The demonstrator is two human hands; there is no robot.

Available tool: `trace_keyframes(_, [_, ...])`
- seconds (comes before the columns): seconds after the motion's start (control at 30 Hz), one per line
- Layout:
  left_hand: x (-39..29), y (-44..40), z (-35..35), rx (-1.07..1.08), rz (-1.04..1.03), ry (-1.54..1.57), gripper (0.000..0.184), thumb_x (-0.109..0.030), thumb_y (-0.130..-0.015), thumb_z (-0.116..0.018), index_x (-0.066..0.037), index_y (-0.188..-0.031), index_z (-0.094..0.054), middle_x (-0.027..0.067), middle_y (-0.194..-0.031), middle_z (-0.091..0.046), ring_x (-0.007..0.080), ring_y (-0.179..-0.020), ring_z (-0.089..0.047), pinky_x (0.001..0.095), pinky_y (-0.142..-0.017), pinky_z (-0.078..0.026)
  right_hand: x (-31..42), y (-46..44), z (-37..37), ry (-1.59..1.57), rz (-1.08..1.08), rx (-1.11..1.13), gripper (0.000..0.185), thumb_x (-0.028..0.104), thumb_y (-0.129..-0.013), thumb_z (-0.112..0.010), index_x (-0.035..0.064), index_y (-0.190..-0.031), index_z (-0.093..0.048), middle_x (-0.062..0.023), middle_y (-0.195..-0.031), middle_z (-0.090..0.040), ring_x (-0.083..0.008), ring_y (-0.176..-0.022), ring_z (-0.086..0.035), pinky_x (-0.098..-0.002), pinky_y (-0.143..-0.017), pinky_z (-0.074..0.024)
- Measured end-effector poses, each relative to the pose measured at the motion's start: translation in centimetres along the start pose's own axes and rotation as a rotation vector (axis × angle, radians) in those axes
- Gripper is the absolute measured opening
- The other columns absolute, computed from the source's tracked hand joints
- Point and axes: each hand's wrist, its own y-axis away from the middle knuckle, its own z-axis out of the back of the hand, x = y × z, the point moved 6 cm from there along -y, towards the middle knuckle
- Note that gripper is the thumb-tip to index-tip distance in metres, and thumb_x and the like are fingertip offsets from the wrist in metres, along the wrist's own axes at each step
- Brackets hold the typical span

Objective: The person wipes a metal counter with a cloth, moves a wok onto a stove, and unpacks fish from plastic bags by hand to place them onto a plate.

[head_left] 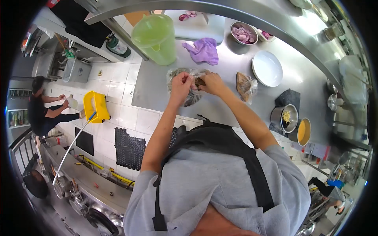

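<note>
A clear plastic bag [191,98] with dark contents lies near the front edge of the steel counter [153,88]. Both hands are at its top. My left hand [182,84] is closed, with thumb and fingers pinching the bag's plastic. Beside it, my right hand [210,83] has its fingers bent round the bag's opening, over something brown. A second clear bag [245,87] with brown contents sits to the right, untouched. Behind the hands is a crumpled purple cloth [204,51].
Around the counter stand a green pitcher [155,39], a white board [193,28], a bowl of cut onions [243,34], a white plate [267,68] and metal pots [284,118]. On the floor at left are a yellow bucket [95,107] and another person [45,106].
</note>
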Motion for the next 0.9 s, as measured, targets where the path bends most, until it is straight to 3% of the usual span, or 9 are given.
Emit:
trace_keyframes(0.23, [-0.5,-1.2,-0.2,-0.053,0.01,-0.044,0.014,-0.008,-0.095,-0.058,0.001,-0.084,-0.06,0.0048,-0.066,-0.061,0.0122,-0.059,-0.06,0.0266,-0.06,-0.048,-0.9,-0.2,2.0,0.166,0.133,-0.147,0.019,0.015,-0.085,-0.061,0.0131,-0.103,-0.068,-0.0095,-0.096,-0.07,-0.0282,-0.09,-0.069,-0.0456,-0.079,-0.048])
trace_keyframes(0.33, [-0.2,-2.3,-0.2,-0.054,-0.02,-0.08,0.013,-0.006,-0.092,-0.059,0.002,-0.083,-0.06,0.0055,-0.064,-0.061,0.0125,-0.056,-0.059,0.027,-0.056,-0.047,-2.0,-0.6,0.4,0.174,0.128,-0.102,0.019,0.017,-0.086,-0.06,0.0125,-0.103,-0.067,-0.0096,-0.093,-0.071,-0.0287,-0.09,-0.07,-0.0453,-0.079,-0.049])
trace_keyframes(0.43, [0.0,-3.0,0.2,-0.102,-0.013,-0.056,0.013,-0.007,-0.092,-0.059,0.002,-0.082,-0.061,0.0056,-0.063,-0.06,0.0133,-0.055,-0.059,0.0276,-0.054,-0.047,-2.0,0.1,3.8,0.037,-0.007,0.021,0.018,0.016,-0.084,-0.063,0.0087,-0.1,-0.067,-0.0125,-0.095,-0.072,-0.0313,-0.094,-0.069,-0.0479,-0.081,-0.05])
trace_keyframes(0.53, [0.8,-3.4,1.0,-0.175,0.016,-0.034,0.012,-0.005,-0.09,-0.06,0.003,-0.081,-0.061,0.0066,-0.06,-0.06,0.0133,-0.052,-0.058,0.0277,-0.049,-0.045,-3.7,0.3,5.8,-0.138,0.167,0.035,0.02,0.011,-0.083,-0.065,0.0029,-0.101,-0.067,-0.0157,-0.091,-0.071,-0.0293,-0.083,-0.071,-0.0454,-0.073,-0.0542])
trace_keyframes(0.63, [1.5,-3.8,1.5,-0.206,0.05,-0.065,0.013,-0.006,-0.09,-0.061,0.003,-0.08,-0.061,0.007,-0.06,-0.06,0.0138,-0.051,-0.058,0.0284,-0.048,-0.045,-6.0,0.4,7.9,-0.545,-0.059,0.263,0.017,0.008,-0.086,-0.064,-0.0008,-0.099,-0.068,-0.0108,-0.077,-0.068,-0.0176,-0.067,-0.068,-0.0332,-0.058,-0.0556])
trace_keyframes(0.73, [1.8,-4.0,1.7,-0.222,0.07,-0.134,0.014,-0.007,-0.089,-0.062,0.003,-0.08,-0.061,0.0068,-0.061,-0.06,0.0141,-0.049,-0.057,0.0288,-0.048,-0.044,-8.5,0.8,8.8,-0.687,-0.157,0.282,0.022,0.008,-0.088,-0.064,-0.0017,-0.107,-0.067,-0.0048,-0.077,-0.065,-0.0099,-0.065,-0.064,-0.0259,-0.052,-0.0536])
trace_keyframes(0.9, [4.8,-4.4,2.1,-0.29,0.119,-0.034,0.014,-0.008,-0.089,-0.062,0.003,-0.081,-0.062,0.0066,-0.061,-0.059,0.0141,-0.047,-0.056,0.0289,-0.046,-0.043,-11.2,1.9,7.8,-0.941,-0.123,0.495,0.022,0.008,-0.089,-0.066,-0.0028,-0.109,-0.066,-0.0038,-0.087,-0.069,-0.0091,-0.071,-0.066,-0.0227,-0.055,-0.0534])
